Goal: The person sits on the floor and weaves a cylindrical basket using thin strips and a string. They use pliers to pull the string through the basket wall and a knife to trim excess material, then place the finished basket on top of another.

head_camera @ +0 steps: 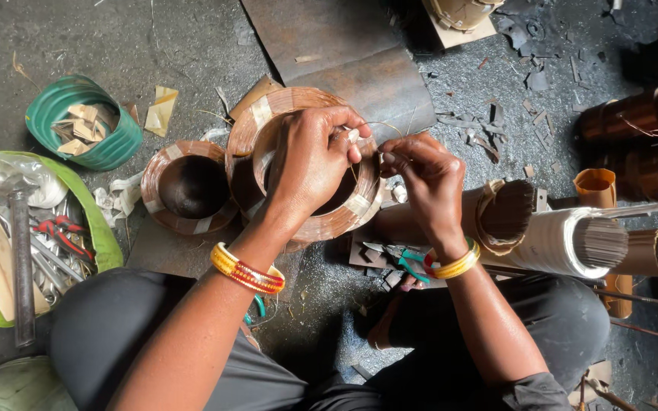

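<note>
My left hand (310,164) grips the rim of a large copper wire coil (249,141) wrapped with pale tape strips, held upright over the floor. My right hand (420,179) pinches a thin copper wire end (381,125) close to the coil's right side, fingertips nearly touching those of the left hand. Both wrists wear yellow and red bangles. A second, smaller copper coil (189,186) lies flat just left of the held one.
A green ribbed tub (81,122) holds paper scraps at left. A green tray (100,236) carries a hammer, red-handled pliers and tools. Rolled paper-wrapped rod bundles (550,240) lie at right, more copper coils (641,114) behind. Metal sheet (344,53) and scraps litter the floor.
</note>
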`<action>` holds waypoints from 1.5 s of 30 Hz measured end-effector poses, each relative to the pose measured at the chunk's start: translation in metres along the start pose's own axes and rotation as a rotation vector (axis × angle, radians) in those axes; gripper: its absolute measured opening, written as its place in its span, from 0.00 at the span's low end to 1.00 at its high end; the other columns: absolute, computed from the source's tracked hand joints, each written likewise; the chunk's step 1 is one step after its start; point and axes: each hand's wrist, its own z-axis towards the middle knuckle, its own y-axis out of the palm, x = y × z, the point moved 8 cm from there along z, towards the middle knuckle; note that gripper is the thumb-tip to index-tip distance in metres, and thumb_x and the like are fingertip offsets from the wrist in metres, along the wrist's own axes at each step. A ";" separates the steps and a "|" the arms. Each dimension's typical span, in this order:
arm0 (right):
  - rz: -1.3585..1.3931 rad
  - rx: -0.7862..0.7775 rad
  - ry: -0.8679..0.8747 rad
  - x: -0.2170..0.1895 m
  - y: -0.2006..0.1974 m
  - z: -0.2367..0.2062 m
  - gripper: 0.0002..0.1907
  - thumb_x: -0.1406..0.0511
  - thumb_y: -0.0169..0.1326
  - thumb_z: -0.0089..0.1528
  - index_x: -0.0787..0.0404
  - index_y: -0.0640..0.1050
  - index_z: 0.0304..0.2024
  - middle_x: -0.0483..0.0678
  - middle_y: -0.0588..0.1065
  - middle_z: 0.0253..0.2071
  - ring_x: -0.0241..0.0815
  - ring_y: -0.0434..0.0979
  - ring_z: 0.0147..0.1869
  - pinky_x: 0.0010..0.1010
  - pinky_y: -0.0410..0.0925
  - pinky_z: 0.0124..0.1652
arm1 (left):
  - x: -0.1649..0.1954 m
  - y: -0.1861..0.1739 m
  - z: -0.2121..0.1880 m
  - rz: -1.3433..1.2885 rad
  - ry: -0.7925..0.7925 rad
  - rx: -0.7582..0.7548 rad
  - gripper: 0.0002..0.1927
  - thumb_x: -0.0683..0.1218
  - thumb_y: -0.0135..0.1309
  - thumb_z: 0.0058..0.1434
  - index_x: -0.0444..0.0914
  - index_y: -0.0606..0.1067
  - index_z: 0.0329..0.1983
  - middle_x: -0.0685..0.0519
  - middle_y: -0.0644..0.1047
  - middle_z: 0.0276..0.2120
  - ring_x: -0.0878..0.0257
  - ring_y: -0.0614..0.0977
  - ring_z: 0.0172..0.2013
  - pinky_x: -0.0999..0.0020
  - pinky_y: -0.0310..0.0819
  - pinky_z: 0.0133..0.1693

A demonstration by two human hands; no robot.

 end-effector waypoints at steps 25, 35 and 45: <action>0.075 -0.062 0.137 0.008 0.012 -0.015 0.04 0.76 0.62 0.62 0.69 0.80 0.39 0.48 0.81 0.37 0.30 0.81 0.40 0.22 0.76 0.42 | -0.020 -0.009 -0.018 -0.095 -0.102 0.007 0.07 0.35 0.49 0.67 0.31 0.79 0.41 0.52 0.81 0.26 0.71 0.82 0.24 0.77 0.78 0.26; 0.171 -0.059 0.159 0.014 0.011 -0.013 0.04 0.76 0.62 0.62 0.68 0.79 0.38 0.48 0.81 0.37 0.35 0.83 0.40 0.27 0.79 0.43 | -0.024 -0.005 -0.018 -0.128 -0.076 0.031 0.07 0.35 0.49 0.66 0.30 0.78 0.40 0.52 0.81 0.26 0.70 0.82 0.25 0.77 0.78 0.27; 0.167 -0.055 0.132 0.012 0.005 -0.013 0.04 0.77 0.60 0.63 0.69 0.78 0.39 0.49 0.81 0.37 0.37 0.84 0.43 0.28 0.79 0.46 | -0.010 0.026 -0.018 -0.381 -0.036 -0.067 0.06 0.34 0.50 0.67 0.29 0.79 0.40 0.52 0.81 0.28 0.71 0.82 0.27 0.77 0.80 0.30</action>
